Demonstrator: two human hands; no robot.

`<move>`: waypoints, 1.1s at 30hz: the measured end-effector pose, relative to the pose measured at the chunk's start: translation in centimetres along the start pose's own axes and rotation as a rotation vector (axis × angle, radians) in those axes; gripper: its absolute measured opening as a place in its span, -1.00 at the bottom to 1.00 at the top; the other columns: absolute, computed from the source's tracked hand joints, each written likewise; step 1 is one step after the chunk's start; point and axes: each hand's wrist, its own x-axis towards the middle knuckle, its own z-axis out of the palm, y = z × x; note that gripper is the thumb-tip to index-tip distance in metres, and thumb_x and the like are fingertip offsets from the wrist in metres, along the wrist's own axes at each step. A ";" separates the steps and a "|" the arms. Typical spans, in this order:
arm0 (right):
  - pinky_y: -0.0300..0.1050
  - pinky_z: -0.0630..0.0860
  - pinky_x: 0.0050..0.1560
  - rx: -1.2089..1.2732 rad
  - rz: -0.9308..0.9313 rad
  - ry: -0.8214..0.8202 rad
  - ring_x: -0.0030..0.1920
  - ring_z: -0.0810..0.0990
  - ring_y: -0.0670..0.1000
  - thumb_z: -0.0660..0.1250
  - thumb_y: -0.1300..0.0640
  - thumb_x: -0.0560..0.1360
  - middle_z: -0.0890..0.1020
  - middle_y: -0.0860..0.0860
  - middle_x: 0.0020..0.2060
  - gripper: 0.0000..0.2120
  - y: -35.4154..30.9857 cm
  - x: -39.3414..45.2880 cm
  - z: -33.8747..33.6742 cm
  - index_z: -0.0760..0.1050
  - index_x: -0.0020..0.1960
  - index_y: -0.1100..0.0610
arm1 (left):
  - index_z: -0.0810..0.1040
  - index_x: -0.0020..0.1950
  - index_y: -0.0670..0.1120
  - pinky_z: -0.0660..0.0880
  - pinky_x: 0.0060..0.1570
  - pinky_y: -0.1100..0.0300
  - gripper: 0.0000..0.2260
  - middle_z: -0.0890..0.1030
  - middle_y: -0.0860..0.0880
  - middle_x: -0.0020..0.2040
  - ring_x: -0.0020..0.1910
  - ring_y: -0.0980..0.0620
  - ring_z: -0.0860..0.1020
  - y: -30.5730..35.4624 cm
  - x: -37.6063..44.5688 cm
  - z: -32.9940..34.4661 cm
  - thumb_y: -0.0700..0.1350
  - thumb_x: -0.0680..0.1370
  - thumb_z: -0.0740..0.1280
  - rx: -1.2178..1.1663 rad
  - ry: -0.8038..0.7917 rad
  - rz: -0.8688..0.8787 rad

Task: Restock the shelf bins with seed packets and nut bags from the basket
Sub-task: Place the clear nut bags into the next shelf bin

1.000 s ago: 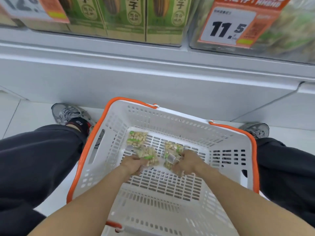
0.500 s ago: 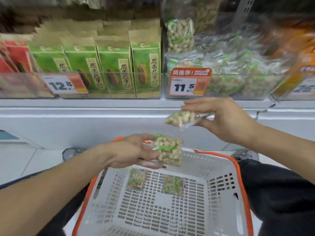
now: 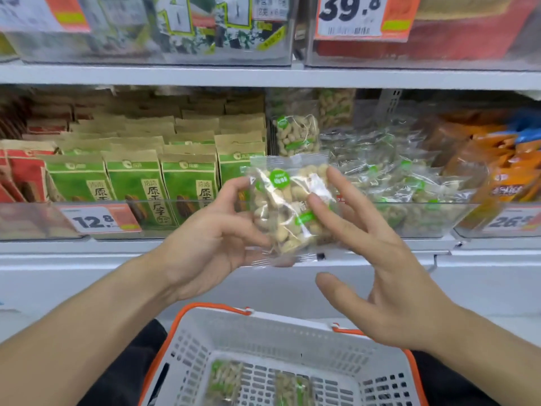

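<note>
My left hand (image 3: pixel 213 244) holds clear nut bags (image 3: pixel 288 206) with green labels upright in front of the middle shelf; how many are stacked there I cannot tell. My right hand (image 3: pixel 380 268) is spread, its straight fingertips touching the front of the bags and its thumb free below. Just behind stands the clear nut bin (image 3: pixel 415 200), piled with the same bags. Green seed packets (image 3: pixel 134 186) fill the bin to its left. Below, the white basket with an orange rim (image 3: pixel 292 320) holds two more nut bags (image 3: pixel 224 379) (image 3: pixel 292 388).
A 12.8 price tag (image 3: pixel 96 219) hangs on the seed bin's front. Red packets (image 3: pixel 26 174) sit at far left and orange bags (image 3: pixel 503 177) at far right. The upper shelf carries more bins and a 39.8 tag (image 3: pixel 351 13). My dark trouser legs flank the basket.
Both hands rose from the basket to shelf height. The bags held apart half a second ago are now together at my left hand, and my right hand has spread its fingers.
</note>
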 end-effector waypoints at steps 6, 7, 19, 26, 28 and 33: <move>-0.21 0.52 0.16 0.076 0.102 0.267 0.26 0.54 -0.01 0.42 0.04 0.54 0.37 -0.12 0.44 -0.64 0.9 0.9 -0.3 0.54 0.33 -0.07 | 0.39 0.14 -0.01 0.60 -0.14 -0.15 -0.44 0.57 -0.20 -0.10 -0.15 -0.21 0.56 -0.3 1.0 0.2 -0.25 0.17 0.38 -0.076 0.027 0.041; -0.19 0.53 0.12 0.072 0.111 0.275 0.23 0.56 -0.01 0.47 0.03 0.50 0.41 -0.11 0.38 -0.64 1.1 1.0 -0.4 0.57 0.28 -0.07 | 0.39 0.14 -0.01 0.60 -0.19 -0.08 -0.48 0.59 -0.19 -0.08 -0.15 -0.19 0.58 -0.5 1.2 0.3 -0.19 0.21 0.42 -0.026 0.050 0.055; -0.13 0.59 -0.16 0.081 0.003 0.230 -0.14 0.59 0.02 0.61 -0.05 0.26 0.48 0.00 0.11 -0.61 3.5 3.3 0.0 0.60 -0.03 0.09 | 0.32 0.24 -0.04 0.63 -0.04 0.13 -0.33 0.68 0.07 0.00 -0.03 0.09 0.68 -2.1 2.2 1.3 0.15 0.31 0.59 0.618 0.359 0.266; -0.08 0.62 -0.01 0.561 0.221 0.159 0.08 0.65 0.06 0.61 -0.16 0.25 0.57 -0.04 0.15 -0.35 4.9 3.6 -1.4 0.47 0.22 0.04 | 0.46 0.09 -0.12 0.63 -0.14 0.09 -0.52 0.70 -0.07 -0.06 -0.08 -0.07 0.70 -1.4 2.4 1.0 -0.07 0.30 0.60 0.587 0.255 0.422; -0.06 0.59 0.14 0.610 0.266 -0.042 0.23 0.61 0.03 0.65 -0.06 0.21 0.53 0.00 0.28 -0.13 4.7 3.2 -2.7 0.35 0.43 -0.02 | 0.48 0.06 -0.11 0.62 -0.15 0.06 -0.54 0.68 -0.05 -0.07 -0.10 -0.06 0.69 -1.0 2.4 1.0 -0.10 0.29 0.62 0.697 0.173 0.447; -0.26 0.52 0.18 0.239 0.153 -0.093 0.22 0.59 -0.17 0.65 -0.03 0.14 0.62 -0.23 0.19 -0.22 3.6 3.0 -3.8 0.48 0.31 -0.06 | 0.55 0.17 -0.03 0.59 -0.04 0.06 -0.52 0.60 0.00 0.02 0.04 -0.03 0.62 -1.7 2.9 1.4 -0.05 0.32 0.62 0.843 0.050 0.489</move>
